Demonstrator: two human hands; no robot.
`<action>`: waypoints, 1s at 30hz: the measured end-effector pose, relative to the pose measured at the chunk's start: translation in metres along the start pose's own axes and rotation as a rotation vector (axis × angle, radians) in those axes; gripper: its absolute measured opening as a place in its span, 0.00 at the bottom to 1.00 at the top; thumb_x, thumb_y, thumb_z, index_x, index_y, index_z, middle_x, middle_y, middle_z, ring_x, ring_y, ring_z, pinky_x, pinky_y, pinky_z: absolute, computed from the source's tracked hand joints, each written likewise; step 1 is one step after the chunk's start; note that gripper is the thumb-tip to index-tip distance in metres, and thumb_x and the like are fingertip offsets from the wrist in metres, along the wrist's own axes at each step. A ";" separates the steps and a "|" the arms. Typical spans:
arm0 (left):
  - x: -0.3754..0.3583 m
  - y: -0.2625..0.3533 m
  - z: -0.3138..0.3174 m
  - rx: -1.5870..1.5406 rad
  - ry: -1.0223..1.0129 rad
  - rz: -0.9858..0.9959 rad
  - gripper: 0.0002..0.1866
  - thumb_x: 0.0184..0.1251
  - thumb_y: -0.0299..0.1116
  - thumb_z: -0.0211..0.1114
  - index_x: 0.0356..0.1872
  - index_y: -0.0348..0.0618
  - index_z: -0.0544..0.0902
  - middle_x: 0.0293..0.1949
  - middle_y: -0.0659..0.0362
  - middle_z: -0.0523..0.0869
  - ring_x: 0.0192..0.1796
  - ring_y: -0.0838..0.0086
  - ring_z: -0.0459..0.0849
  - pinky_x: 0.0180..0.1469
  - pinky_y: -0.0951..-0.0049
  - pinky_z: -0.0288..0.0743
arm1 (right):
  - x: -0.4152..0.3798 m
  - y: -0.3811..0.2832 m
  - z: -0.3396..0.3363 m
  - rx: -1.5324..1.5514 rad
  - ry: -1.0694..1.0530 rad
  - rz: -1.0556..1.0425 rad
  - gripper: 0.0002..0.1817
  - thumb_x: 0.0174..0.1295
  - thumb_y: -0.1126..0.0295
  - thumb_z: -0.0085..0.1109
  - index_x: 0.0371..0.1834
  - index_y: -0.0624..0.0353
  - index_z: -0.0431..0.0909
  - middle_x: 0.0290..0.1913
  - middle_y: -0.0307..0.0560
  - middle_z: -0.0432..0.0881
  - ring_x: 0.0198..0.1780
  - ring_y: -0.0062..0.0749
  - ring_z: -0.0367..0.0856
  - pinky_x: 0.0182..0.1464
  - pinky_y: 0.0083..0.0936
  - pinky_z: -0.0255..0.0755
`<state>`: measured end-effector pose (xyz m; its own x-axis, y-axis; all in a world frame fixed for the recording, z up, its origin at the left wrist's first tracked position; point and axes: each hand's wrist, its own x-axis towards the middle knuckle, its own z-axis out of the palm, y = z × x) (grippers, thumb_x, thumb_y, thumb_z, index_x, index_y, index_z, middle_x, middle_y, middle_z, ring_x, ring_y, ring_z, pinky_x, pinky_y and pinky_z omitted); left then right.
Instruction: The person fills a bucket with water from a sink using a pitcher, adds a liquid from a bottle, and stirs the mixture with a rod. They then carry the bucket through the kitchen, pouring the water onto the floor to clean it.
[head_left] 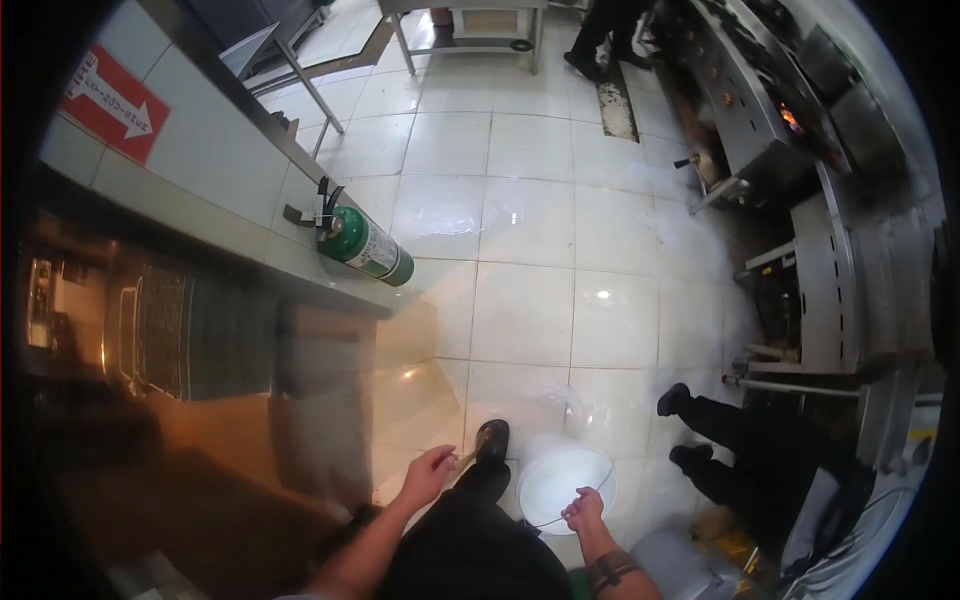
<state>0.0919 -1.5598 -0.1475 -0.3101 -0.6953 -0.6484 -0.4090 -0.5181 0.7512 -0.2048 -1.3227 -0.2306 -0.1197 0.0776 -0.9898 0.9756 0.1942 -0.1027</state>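
A white bucket (560, 482) hangs beside my right leg. My right hand (582, 508) is closed round its thin wire handle (545, 523), above the near side of the bucket. My left hand (432, 470) is out in front of my left thigh with its fingers curled. A small tan streak shows beside those fingertips, and I cannot make out whether it is something held. Just beyond that hand is my black shoe (493, 439) on the tiled floor.
A green cylinder fire extinguisher (362, 245) stands by the left wall under a red arrow sign (118, 105). To the right, a person in black (750, 440) is at the steel counter. Another person's legs (605, 40) are farther ahead, near a floor drain (618, 108) and lit stove (790, 118).
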 end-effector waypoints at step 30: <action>0.028 0.025 -0.010 0.113 0.334 -0.483 0.17 0.73 0.36 0.60 0.53 0.34 0.82 0.40 0.52 0.89 0.39 0.70 0.89 0.45 0.70 0.82 | -0.004 -0.426 0.597 -1.847 -0.229 -1.318 0.21 0.66 0.58 0.51 0.43 0.71 0.80 0.46 0.73 0.83 0.50 0.66 0.82 0.57 0.51 0.74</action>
<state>0.0812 -1.5972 -0.1457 0.2132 -0.5225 -0.8256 -0.5308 -0.7714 0.3511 -0.5102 -1.9893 -0.2419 -0.1919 -0.8559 -0.4802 -0.7832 0.4284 -0.4506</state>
